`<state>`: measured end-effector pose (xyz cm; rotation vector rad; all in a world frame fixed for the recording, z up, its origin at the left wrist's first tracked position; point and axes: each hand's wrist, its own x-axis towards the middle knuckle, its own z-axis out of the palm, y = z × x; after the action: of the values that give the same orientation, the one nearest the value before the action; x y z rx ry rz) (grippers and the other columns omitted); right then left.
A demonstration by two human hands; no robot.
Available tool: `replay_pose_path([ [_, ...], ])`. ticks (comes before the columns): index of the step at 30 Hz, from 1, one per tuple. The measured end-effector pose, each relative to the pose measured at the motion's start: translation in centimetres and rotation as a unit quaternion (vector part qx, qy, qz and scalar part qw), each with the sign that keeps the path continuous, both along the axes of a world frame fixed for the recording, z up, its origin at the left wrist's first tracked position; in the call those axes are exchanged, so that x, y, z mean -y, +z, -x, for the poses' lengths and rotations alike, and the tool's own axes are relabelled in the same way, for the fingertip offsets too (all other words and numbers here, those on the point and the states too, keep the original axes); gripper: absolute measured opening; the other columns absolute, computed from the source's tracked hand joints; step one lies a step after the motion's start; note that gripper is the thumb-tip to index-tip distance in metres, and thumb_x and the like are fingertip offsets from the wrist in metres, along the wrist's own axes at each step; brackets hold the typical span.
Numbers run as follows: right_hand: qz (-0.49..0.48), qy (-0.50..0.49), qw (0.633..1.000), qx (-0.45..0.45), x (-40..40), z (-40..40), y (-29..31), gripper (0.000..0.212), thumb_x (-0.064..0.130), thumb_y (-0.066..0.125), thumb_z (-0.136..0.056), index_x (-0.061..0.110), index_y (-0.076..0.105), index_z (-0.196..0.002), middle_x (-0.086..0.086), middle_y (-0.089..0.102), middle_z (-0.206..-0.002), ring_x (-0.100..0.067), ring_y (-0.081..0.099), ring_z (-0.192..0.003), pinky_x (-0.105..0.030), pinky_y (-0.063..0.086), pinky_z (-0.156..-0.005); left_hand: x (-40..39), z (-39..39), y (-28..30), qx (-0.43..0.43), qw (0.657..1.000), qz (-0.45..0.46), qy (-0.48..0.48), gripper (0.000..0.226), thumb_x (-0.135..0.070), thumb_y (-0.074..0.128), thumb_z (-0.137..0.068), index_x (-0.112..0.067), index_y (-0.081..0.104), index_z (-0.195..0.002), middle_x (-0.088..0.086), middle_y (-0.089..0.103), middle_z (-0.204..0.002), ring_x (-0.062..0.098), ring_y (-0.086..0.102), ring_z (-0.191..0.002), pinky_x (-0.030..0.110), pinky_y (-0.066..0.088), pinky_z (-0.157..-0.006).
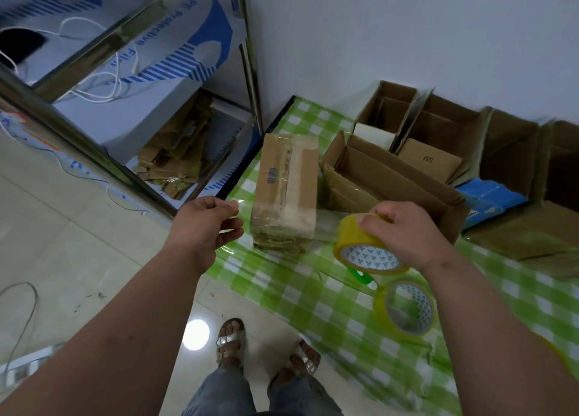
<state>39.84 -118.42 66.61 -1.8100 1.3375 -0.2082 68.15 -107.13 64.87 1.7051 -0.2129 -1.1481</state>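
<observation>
A taped brown cardboard box [286, 190] lies on a table covered with a green checked cloth [313, 296]. My right hand [404, 232] grips a yellow tape roll [365, 249] just right of the box's near end. A clear strip of tape [326, 224] runs from the roll across the near end of the box to my left hand [208, 224], which pinches its free end left of the box, past the table's edge.
A second yellow tape roll [407, 309] lies on the cloth near me. Several open cardboard boxes [388, 177] stand at the back right along the wall. A metal shelf rack [250, 58] with scrap cardboard stands to the left. My sandalled feet show below.
</observation>
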Motion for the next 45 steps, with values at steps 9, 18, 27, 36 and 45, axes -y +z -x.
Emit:
replay_pose_path([
  [9, 0.041, 0.017, 0.992, -0.117, -0.2, -1.2, -1.6, 0.041, 0.055, 0.057, -0.084, 0.019, 0.058, -0.064, 0.002, 0.054, -0.058, -0.015, 0.055, -0.059, -0.029, 0.034, -0.05, -0.2, 0.0, -1.9, -0.007, 0.999, -0.049, 0.017, 0.014, -0.009, 0.066, -0.092, -0.007, 0.061, -0.08, 0.006, 0.065, -0.081, 0.013, 0.065, -0.061, 0.025, 0.055, -0.053],
  [18, 0.016, 0.041, 0.975, -0.218, -1.0, -3.0, -4.4, 0.062, 0.084, 0.036, -0.08, 0.024, 0.054, -0.074, 0.007, 0.057, -0.072, -0.013, 0.055, -0.069, -0.031, 0.041, -0.062, 0.0, 1.3, -3.1, -0.008, 0.996, -0.082, 0.017, 0.016, -0.014, 0.071, -0.089, -0.013, 0.064, -0.075, 0.002, 0.067, -0.079, 0.014, 0.065, -0.067, 0.023, 0.051, -0.05],
  [27, 0.048, 0.044, 0.951, -0.303, -0.6, -4.9, -4.5, 0.056, 0.081, 0.032, -0.076, 0.028, 0.05, -0.08, 0.011, 0.047, -0.074, -0.02, 0.045, -0.081, -0.049, 0.031, -0.097, 0.0, 2.4, -2.4, 0.086, 0.989, -0.117, -0.008, 0.016, -0.029, 0.069, -0.091, -0.013, 0.069, -0.089, 0.007, 0.066, -0.096, 0.017, 0.06, -0.077, 0.028, 0.051, -0.056],
  [36, 0.111, 0.027, 0.954, -0.279, -1.6, -6.1, -4.5, 0.031, 0.062, 0.043, -0.082, 0.032, 0.049, -0.089, 0.01, 0.05, -0.078, -0.02, 0.051, -0.079, -0.044, 0.025, -0.09, 0.2, 2.9, -2.2, 0.227, 0.965, -0.093, -0.089, 0.018, -0.008, 0.056, -0.094, -0.024, 0.059, -0.086, -0.004, 0.06, -0.083, 0.016, 0.058, -0.076, 0.043, 0.057, -0.081],
  [45, 0.145, 0.09, 0.978, -0.121, -3.2, -5.2, -5.1, 0.016, 0.051, 0.041, -0.082, 0.036, 0.045, -0.086, 0.014, 0.048, -0.09, -0.014, 0.044, -0.094, -0.029, 0.008, -0.078, -2.5, 2.9, -1.7, 0.34, 0.924, -0.051, -0.17, 0.012, -0.044, 0.062, -0.092, -0.032, 0.06, -0.092, -0.017, 0.065, -0.081, -0.01, 0.059, -0.077, 0.016, 0.039, -0.059],
])
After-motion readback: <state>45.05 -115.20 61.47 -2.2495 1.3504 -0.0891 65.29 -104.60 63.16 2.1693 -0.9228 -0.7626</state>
